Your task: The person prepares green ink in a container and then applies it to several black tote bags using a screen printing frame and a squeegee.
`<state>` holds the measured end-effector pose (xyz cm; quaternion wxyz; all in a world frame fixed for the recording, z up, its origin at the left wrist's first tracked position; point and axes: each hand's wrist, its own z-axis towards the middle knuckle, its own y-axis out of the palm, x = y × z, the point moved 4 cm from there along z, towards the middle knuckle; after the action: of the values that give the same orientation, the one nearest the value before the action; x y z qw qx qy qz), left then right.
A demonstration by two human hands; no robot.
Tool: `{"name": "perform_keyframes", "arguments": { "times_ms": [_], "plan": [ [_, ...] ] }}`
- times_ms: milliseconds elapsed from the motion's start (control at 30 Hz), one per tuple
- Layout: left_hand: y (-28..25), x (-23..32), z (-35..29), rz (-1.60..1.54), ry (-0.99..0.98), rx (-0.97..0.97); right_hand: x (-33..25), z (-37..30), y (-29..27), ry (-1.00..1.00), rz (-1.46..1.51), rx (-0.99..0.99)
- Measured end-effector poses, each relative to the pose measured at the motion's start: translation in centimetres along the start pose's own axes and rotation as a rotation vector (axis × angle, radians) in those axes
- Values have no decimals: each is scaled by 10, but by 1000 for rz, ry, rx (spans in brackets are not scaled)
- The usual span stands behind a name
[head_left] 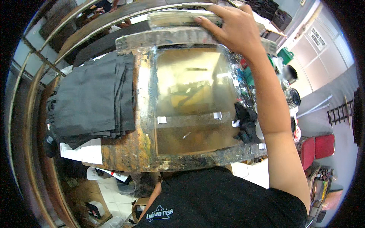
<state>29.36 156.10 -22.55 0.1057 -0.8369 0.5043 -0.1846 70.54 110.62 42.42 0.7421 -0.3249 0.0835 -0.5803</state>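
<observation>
Stretched far forward, my right hand (236,31) lies over the upper edge of a pale, worn frame (173,19) at the far end of the table. Its thumb points left along the frame's near side, and the fingers bend over the top, partly hidden. A second thick, paint-stained grey bar (163,37) runs crosswise just nearer. Below it lies a shiny, glass-like panel (194,131) with two small white tabs. Part of my left arm (153,197) hangs down beside my black shirt; the left hand is not visible.
A stack of dark grey cloth pieces (89,97) lies on the stained table (142,152), left of the panel. Crumpled black cloth (246,123) lies at its right, near several cans (292,98). Metal rails (42,57) run along the left. Red chairs (319,148) stand at right.
</observation>
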Motion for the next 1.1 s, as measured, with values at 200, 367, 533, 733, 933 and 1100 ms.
{"name": "perform_keyframes", "arguments": {
  "times_ms": [200, 367, 533, 733, 933, 1100],
  "plan": [
    [-135, 80, -117, 162, 169, 56, 15, 4, -4, 148, 29, -311],
    [-219, 265, -285, -49, 714, -81, 3, -3, -15, 126, 49, -355],
    [-184, 446, -290, 199, 1378, 264, -6, -4, -10, 108, 144, -304],
    [-104, 605, -220, 581, 1386, 510, 14, -12, -8, 94, 96, -231],
    [-78, 615, -192, 557, 1577, 413, 11, 3, -11, 93, 90, -372],
    [-36, 628, -201, 416, 1606, 392, 16, 19, 1, 151, 97, -424]
  ]
}}
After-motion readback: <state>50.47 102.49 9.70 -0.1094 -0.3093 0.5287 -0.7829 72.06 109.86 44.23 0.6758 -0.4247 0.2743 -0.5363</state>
